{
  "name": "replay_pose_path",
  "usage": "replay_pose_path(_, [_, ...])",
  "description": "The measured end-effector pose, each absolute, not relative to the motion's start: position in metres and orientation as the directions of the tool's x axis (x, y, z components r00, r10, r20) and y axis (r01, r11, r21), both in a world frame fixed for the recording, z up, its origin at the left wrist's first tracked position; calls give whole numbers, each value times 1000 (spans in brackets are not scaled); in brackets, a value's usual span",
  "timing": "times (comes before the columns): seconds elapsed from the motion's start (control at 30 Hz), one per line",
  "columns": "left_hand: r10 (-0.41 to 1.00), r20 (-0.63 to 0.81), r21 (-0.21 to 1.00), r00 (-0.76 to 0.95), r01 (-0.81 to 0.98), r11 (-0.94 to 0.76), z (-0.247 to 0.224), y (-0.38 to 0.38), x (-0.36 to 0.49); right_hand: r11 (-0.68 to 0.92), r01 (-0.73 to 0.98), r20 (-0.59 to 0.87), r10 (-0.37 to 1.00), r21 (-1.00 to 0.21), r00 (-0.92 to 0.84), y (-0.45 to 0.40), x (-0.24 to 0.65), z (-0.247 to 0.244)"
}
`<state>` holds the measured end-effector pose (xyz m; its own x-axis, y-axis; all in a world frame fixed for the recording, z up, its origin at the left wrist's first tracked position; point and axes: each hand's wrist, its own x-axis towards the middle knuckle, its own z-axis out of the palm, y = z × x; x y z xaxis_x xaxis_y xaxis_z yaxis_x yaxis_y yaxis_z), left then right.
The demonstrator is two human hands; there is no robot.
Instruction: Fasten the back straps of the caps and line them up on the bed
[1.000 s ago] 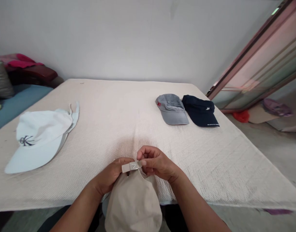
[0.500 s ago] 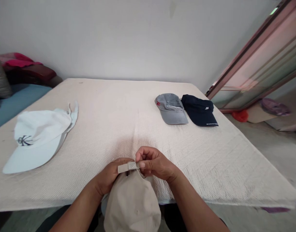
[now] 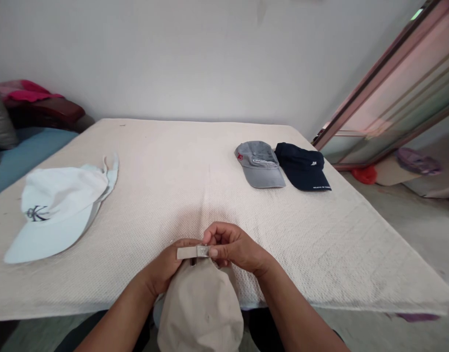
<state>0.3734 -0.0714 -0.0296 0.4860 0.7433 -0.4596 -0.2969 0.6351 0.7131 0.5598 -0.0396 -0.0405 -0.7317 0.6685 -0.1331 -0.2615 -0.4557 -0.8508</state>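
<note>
1. Two hands work on one beige cap (image 3: 202,305), which you have at the near edge of the table (image 3: 166,166), crown toward you and strap (image 3: 186,253) uppermost. The step in hand looks to be work on that strap at its metal buckle (image 3: 203,251).

2. Your left hand (image 3: 168,264) grasps the cap's edge beside the strap's free end; its fingertips are partly hidden. Use it as the anchor: a firm hold there should stop the soft fabric from folding.

3. Your right hand (image 3: 235,248) grips the same cap by its strap, thumb against the buckle's right end. I cannot tell whether the pinch takes metal, cloth or both, so feel for that before pressing or pulling.

4. Hold the strap flat and in line with the buckle; a twisted strap would likely bind. Small thumb movements should serve better than a tug.

5. Mind the small dark opening just below the strap, and don't let the cloth bunch over it.

6. Leave the white cap (image 3: 59,208) to your left and the grey cap (image 3: 260,166) and navy cap (image 3: 301,168) at far right alone; all sit clear of your hands.
</note>
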Motion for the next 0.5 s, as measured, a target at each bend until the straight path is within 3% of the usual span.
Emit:
replay_pose_path(0.33, [732, -402, 715, 551, -311, 627, -28, -71, 375, -464, -281, -131, 677, -840, -725, -39, 562, -45])
replay_pose_path(0.5, [775, -427, 738, 466, -316, 597, -31, -72, 372, -478, -317, -155, 716, -819, -681, -40, 559, -45])
